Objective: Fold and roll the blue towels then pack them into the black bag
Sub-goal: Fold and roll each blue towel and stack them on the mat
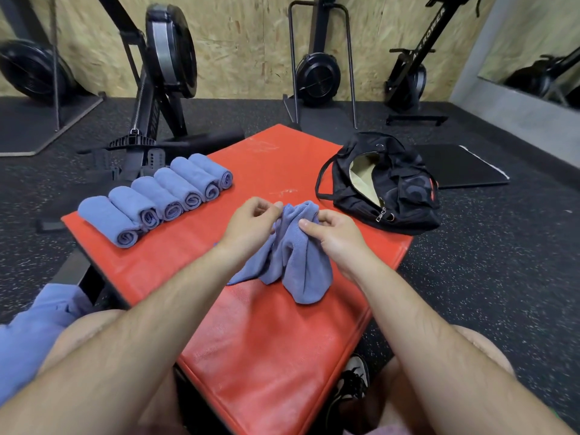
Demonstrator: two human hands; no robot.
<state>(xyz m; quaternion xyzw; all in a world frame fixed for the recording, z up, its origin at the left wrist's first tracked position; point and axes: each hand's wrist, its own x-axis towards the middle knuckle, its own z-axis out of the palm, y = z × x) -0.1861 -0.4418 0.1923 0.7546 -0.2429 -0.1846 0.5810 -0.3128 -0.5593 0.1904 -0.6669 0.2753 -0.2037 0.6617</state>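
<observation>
Gym floor, w/ rowing machines [169, 51] lined along the plywood wall ahead of you. On the red counter [266, 340], six rolled towels [157, 199] sit in a row at your far L, packed side by side. The black bag [386, 186] lies unzipped at the far R corner, pale lining showing, apart from both hands. More blue cloth [34, 334] is heaped by your L knee, off the counter. Centre frame: the loose blue towel [298, 265] is bunched btwn your hands, lower end draped on the counter. Your left hand [251, 221] pinches its top edge w/ curled fingertips; your right hand [332, 230] grips the other side, thumb on front.
</observation>
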